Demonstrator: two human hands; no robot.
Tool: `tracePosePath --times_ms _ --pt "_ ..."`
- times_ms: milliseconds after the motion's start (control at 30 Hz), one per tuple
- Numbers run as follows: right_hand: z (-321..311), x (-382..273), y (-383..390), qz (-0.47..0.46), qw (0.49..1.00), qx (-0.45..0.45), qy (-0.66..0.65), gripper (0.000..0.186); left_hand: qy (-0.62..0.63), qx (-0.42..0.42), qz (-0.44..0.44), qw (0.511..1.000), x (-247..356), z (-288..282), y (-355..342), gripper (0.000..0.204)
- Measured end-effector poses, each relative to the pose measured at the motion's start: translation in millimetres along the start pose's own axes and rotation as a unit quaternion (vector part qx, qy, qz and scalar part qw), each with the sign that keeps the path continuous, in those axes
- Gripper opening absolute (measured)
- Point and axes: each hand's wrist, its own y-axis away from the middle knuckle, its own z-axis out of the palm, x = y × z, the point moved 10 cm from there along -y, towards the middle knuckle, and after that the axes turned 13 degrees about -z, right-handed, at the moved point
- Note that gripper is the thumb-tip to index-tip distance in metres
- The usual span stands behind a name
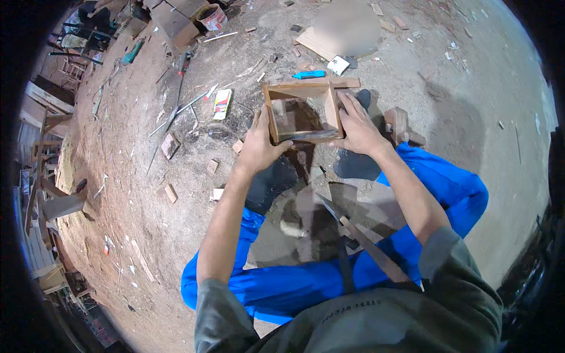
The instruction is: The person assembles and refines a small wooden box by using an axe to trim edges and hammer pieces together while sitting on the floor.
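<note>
Both my hands grip a small open wooden frame (301, 88), with four plank sides and the ground showing through its middle. My left hand (263, 144) presses on its left side, thumb along the near edge. Against the right side lies my right hand (360, 128), fingers stretched over the outer face. A flat wooden strip (348, 83) sits at the frame's far right corner. Just beyond the frame is a blue marker (309, 75). Between my legs a long tool with a pointed metal end (368, 247) lies slanted toward my lap.
Wood offcuts (170, 146) are scattered on the dusty ground, with a wood block (397, 122) by my right foot. Left of the frame lies a small white and yellow box (222, 104). Farther off are a green tool (134, 52), a bucket (212, 17) and cardboard (176, 26).
</note>
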Motion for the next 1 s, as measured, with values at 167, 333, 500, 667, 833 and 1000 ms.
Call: tracePosePath --times_ms 167,333,500,667,833,1000 --pt "-1.0 -5.7 -6.9 0.022 0.999 -0.021 -0.019 0.12 0.185 -0.067 -0.02 0.98 -8.9 -1.2 -15.0 0.135" --pt "-14.8 -5.4 -30.1 0.0 0.999 -0.01 -0.046 0.155 0.042 -0.074 0.061 0.994 -16.2 7.0 -46.1 0.164" --pt "-10.9 2.1 -46.0 -0.049 0.995 -0.053 -0.071 0.162 -0.031 -0.105 0.15 0.983 -9.7 23.4 -59.9 0.171" --pt "-7.9 2.9 -50.8 -0.079 0.991 -0.064 -0.082 0.159 0.019 -0.095 0.091 0.991 -8.0 28.3 -64.4 0.159" --pt "-13.9 3.0 -54.5 -0.095 0.987 -0.027 -0.126 0.153 0.385 0.0 -0.071 0.92 -44.0 16.2 -90.8 0.116" --pt "-19.0 16.4 -50.8 -0.093 0.984 0.035 -0.147 0.147 0.308 0.073 -0.184 0.93 -55.1 23.7 -104.8 0.079"
